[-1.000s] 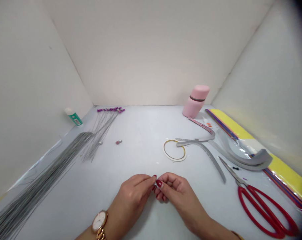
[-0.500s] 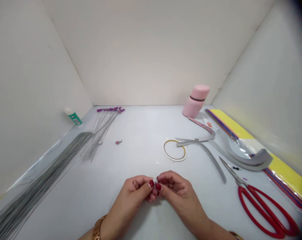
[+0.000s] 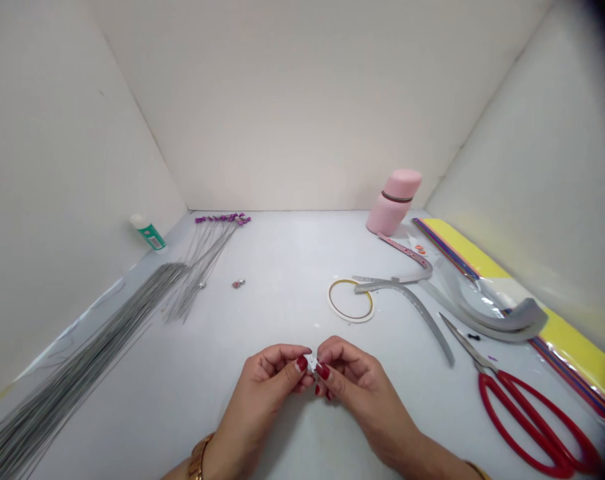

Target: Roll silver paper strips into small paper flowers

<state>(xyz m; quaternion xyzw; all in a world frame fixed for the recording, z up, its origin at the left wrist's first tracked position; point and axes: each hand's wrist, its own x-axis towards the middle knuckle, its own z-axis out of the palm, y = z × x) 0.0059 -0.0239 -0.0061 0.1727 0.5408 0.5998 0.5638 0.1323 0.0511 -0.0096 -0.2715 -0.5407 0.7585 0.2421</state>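
Observation:
A small whitish piece sits between the fingertips of both hands, near the front of the white table. My left hand pinches it from the left with thumb and fingers. From the right, my right hand has its thumb and fingers closed on the same piece. Its exact form is partly covered by the fingertips. Beyond the hands lie a ring of white tape and a tiny red and silver piece.
Grey wires run along the left, below purple-tipped stems and a glue tube. At right are red-handled scissors, grey strips, a pink bottle and yellow sheets in plastic.
The fingertips have spread slightly, and more of the whitish piece shows between them. Both hands have shifted a little.

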